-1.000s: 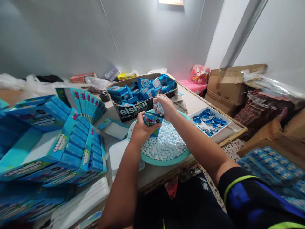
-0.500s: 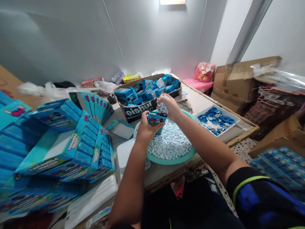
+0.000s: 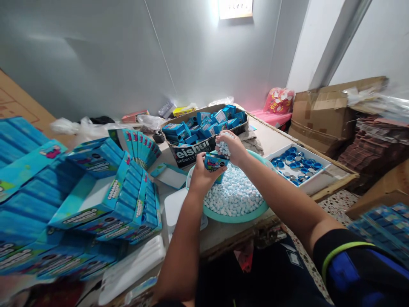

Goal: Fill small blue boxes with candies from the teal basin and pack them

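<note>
Though box (image 3: 214, 163) blurs, carton (image 3: 191, 150) seemingly reads "eishui"

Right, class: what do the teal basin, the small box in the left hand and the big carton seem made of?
The basin looks plastic: smooth, evenly teal rim. The box seems thin card: glossy print, sharp folds. The carton is likely corrugated cardboard: matte brown rim, stiff printed wall.

basin (image 3: 237, 218) front-centre on worktop (image 3: 271, 137), pellets (image 3: 234, 197) in it | left hand (image 3: 201, 177) with small box (image 3: 216, 163) over basin, right hand (image 3: 232, 147) just behind | cardboard box (image 3: 191, 150) behind basin | tray (image 3: 315, 183) right of basin | stacked cartons (image 3: 96, 192) far left
</note>
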A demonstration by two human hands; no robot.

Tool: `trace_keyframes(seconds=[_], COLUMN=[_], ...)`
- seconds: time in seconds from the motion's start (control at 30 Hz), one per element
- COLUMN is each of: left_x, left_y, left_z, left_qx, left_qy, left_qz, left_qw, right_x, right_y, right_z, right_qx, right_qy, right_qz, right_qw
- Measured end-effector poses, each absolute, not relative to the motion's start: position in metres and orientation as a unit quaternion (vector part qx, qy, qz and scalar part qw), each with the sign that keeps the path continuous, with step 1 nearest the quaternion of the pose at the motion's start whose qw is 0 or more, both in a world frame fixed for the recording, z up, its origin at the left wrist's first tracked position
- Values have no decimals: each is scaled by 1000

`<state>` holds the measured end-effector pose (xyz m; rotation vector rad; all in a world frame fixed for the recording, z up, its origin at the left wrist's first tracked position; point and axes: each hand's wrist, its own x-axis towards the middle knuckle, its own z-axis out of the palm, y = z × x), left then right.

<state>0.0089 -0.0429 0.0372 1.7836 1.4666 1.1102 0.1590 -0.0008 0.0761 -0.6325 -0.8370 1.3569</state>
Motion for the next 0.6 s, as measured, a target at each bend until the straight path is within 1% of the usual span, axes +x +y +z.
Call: trace_keyframes(seconds=[0.2, 0.6], left_x=[11, 9], left_y=[-46, -44], left_z=[42, 37], left_qx=[664, 668], left_qy=[548, 543], left_qz=[412, 413], left_qw=[297, 297], right_x=[159, 160], right_y=[1, 0], right_z=[73, 71], right_qx=[-274, -261], right_qy=[-374, -384], right_qz=[595, 605], right_qw=[657, 647])
